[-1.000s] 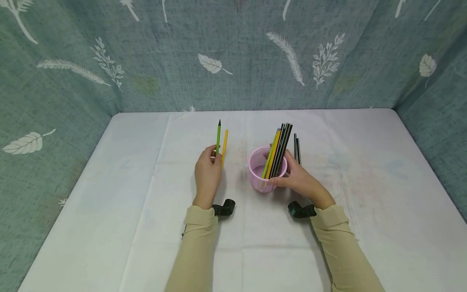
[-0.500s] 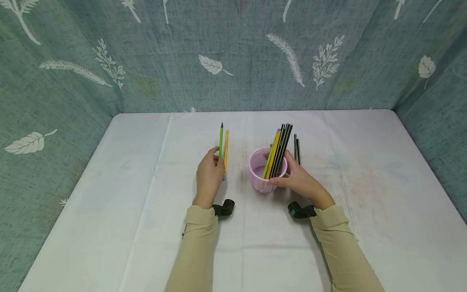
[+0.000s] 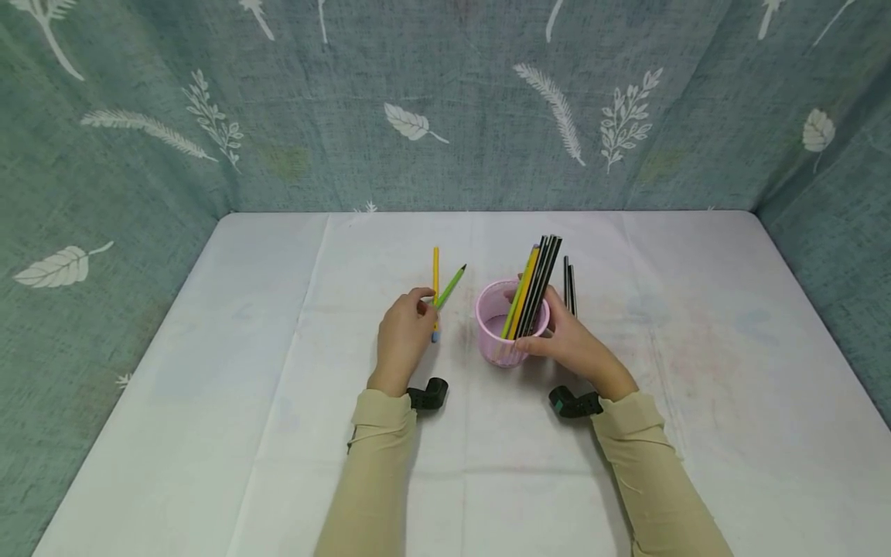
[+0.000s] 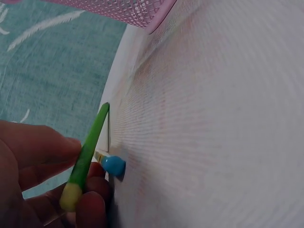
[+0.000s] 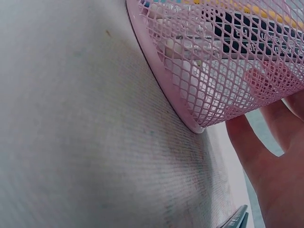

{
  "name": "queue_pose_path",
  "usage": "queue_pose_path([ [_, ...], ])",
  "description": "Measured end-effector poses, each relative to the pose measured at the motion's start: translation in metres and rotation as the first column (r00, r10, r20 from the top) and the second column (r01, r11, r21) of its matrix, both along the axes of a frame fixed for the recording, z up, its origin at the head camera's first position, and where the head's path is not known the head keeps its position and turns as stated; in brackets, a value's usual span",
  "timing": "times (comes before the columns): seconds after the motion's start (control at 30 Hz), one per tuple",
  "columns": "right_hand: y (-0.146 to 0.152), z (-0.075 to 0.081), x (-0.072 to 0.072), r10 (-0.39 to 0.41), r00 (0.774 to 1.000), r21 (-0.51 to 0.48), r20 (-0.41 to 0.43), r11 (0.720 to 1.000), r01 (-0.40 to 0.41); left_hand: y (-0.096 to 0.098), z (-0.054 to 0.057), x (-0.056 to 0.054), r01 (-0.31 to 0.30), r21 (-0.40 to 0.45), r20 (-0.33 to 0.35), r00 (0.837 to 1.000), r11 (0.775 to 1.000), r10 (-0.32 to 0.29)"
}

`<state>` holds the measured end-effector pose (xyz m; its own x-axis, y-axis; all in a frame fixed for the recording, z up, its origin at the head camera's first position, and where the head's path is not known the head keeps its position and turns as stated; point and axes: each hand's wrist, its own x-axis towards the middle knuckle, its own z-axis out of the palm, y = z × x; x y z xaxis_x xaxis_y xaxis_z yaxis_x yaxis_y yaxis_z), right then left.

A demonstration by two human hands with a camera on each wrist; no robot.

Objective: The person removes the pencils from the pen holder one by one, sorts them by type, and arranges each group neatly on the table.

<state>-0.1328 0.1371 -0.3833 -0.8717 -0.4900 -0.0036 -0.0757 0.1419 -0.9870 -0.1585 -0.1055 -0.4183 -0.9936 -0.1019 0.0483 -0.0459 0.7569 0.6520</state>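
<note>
My left hand (image 3: 407,333) pinches a green pencil (image 4: 89,151) between thumb and fingers, its dark tip slanting up to the right in the head view. Just beneath it on the table lies a yellow pencil (image 3: 436,267) with a blue end (image 4: 114,165). My right hand (image 3: 574,340) grips the pink mesh pencil cup (image 3: 490,340) from its right side. Several black pencils (image 3: 546,267), along with yellow and green ones, lean inside the cup toward the right. Through the mesh in the right wrist view, the lower ends of the black pencils (image 5: 237,33) show.
Two black pencils (image 3: 569,286) lie on the table behind the right hand. White cloth (image 3: 209,387) covers the table. A green leaf-patterned curtain (image 3: 473,155) rises along the back and sides.
The left hand has shifted slightly right, and the green pencil has swung from near vertical to a slant toward the cup. The right hand and cup hold their place.
</note>
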Motion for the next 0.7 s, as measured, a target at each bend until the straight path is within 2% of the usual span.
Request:
queue_pose_path([
  [0.13,0.0,0.0,0.0,-0.009,1.0,0.006,-0.012,1.0,0.009,0.001,0.003,0.001,0.02,-0.026,0.019,1.0,0.999,-0.019],
  [0.5,0.004,-0.025,-0.012,-0.006,0.999,-0.01,-0.034,1.0,0.006,0.003,0.003,0.001,0.044,-0.039,0.028,0.999,0.998,-0.043],
  [0.7,0.004,-0.027,-0.011,-0.008,0.998,0.004,-0.07,1.0,0.008,0.004,0.002,0.001,0.032,-0.06,0.031,0.999,0.998,-0.03],
])
